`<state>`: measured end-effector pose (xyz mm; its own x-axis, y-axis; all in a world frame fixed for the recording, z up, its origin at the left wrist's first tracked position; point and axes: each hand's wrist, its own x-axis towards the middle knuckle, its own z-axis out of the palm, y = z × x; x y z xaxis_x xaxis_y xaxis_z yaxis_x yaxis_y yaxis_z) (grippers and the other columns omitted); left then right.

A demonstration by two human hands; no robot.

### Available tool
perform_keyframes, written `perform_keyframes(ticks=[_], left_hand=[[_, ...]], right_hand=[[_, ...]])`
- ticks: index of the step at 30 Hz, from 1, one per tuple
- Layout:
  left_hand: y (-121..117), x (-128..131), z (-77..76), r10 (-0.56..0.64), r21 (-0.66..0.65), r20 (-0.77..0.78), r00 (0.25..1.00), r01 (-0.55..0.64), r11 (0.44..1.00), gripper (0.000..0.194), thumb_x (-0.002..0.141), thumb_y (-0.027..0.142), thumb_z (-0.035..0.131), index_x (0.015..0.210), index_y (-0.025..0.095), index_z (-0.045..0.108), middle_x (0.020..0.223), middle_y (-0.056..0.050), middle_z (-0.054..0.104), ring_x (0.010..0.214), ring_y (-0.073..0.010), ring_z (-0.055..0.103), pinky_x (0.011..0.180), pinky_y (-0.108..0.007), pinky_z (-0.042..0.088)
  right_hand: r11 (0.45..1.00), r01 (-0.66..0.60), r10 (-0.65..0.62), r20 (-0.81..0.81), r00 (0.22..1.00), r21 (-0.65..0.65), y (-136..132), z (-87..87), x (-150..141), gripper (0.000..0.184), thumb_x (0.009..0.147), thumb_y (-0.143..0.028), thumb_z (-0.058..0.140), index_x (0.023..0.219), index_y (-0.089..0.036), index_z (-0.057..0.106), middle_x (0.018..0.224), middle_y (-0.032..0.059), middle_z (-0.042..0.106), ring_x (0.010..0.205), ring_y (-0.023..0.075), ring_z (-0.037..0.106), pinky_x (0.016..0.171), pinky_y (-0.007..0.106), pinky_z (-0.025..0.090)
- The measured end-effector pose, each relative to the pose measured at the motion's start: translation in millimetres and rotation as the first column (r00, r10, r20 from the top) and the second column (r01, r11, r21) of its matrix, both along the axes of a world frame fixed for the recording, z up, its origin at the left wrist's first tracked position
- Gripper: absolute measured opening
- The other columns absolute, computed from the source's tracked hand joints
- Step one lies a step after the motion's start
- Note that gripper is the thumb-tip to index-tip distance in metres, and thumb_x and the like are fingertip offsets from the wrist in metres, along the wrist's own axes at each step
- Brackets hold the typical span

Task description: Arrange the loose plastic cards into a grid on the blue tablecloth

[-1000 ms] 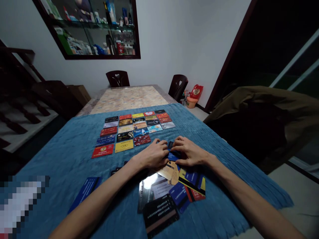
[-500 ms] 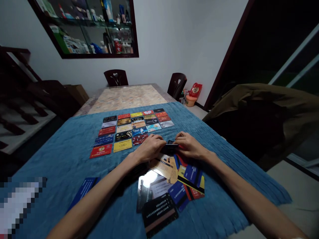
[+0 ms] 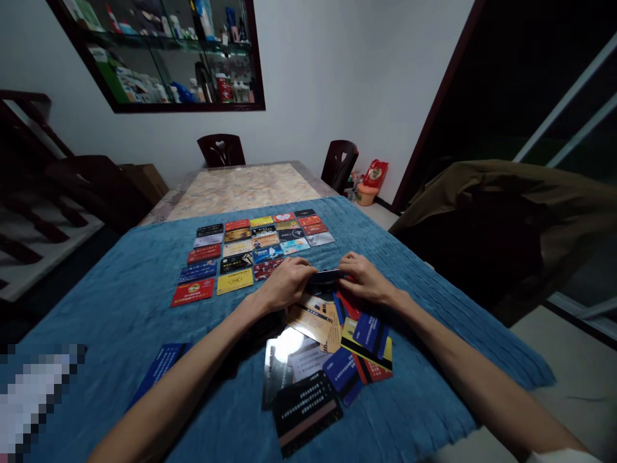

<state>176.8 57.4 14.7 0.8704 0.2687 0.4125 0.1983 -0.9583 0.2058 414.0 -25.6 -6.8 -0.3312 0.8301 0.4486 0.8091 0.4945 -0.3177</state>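
Observation:
My left hand (image 3: 284, 283) and my right hand (image 3: 365, 278) pinch the two ends of a dark card (image 3: 326, 278), holding it level just above the blue cloth (image 3: 120, 302). Under and in front of my hands lies a loose heap of overlapping cards (image 3: 322, 350), blue, yellow, red and black. Beyond my hands a grid of cards (image 3: 250, 247) is laid out in neat rows, face up.
One blue card (image 3: 159, 366) lies alone by my left forearm. The marble tabletop (image 3: 245, 186) shows past the cloth, with two dark chairs (image 3: 220, 149) behind it. A chair draped with a brown jacket (image 3: 506, 212) stands at the right. A wall cabinet (image 3: 164, 51) holds bottles.
Both hands have lifted the dark card slightly off the heap and moved it a little farther away. The heap and the grid have not changed.

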Motion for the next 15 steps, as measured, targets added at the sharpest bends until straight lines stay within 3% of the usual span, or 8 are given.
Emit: perform_keyframes(ticks=[7, 15], left_hand=[[2.3, -1.4, -0.8, 0.023, -0.012, 0.047, 0.999, -0.022, 1.0, 0.034, 0.085, 0.004, 0.047, 0.11, 0.014, 0.068, 0.105, -0.013, 0.069, 0.101, -0.0219, 0.063, 0.087, -0.035, 0.052], [3.3, -0.6, -3.5, 0.028, 0.001, 0.057, 0.998, -0.028, 1.0, 0.033, 0.085, 0.004, 0.048, 0.11, 0.013, 0.067, 0.102, -0.013, 0.069, 0.101, -0.0229, 0.063, 0.087, -0.035, 0.051]], right_hand=[[0.996, 0.07, -0.06, -0.165, 0.984, 0.054, -1.5, -0.1, -5.0, 0.011, 0.086, -0.018, 0.058, 0.09, -0.02, 0.068, 0.085, 0.0054, 0.066, 0.084, 0.0198, 0.058, 0.076, 0.034, 0.045], [0.994, 0.069, -0.05, -0.195, 0.98, 0.089, -1.1, -2.8, -5.9, 0.009, 0.087, -0.018, 0.059, 0.09, -0.02, 0.068, 0.084, 0.0048, 0.067, 0.082, 0.0195, 0.061, 0.075, 0.034, 0.046]])
